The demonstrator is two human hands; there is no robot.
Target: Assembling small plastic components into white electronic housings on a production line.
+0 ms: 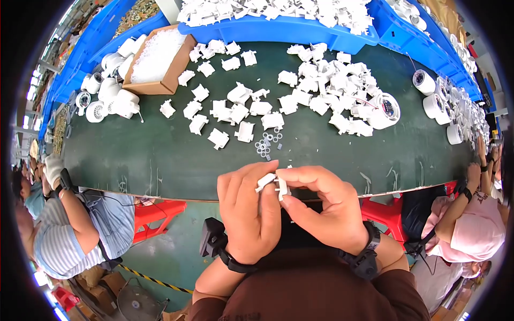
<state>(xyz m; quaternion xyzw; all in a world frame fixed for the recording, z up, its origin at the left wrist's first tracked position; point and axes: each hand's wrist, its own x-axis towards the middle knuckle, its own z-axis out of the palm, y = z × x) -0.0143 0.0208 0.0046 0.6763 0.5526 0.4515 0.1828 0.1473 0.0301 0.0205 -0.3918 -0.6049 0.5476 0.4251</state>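
At the table's near edge, my left hand (245, 211) is closed on a small white plastic part (264, 182), fingers pointing away from me. My right hand (327, 209) pinches a thin white plastic piece (282, 189) between thumb and fingers, right beside the first. The two pieces meet or nearly meet; whether they are joined I cannot tell. Just beyond my fingertips lie several small grey rings (263, 145). Farther out, many loose white plastic brackets (245, 131) are scattered, with a denser heap (342, 80) to the right.
A blue bin (278, 32) full of white parts stands at the back. To the left are a cardboard box (160, 80) of whitish small pieces and white round housings (110, 96). A round housing with a circuit board (383, 111) lies right. People sit at both sides.
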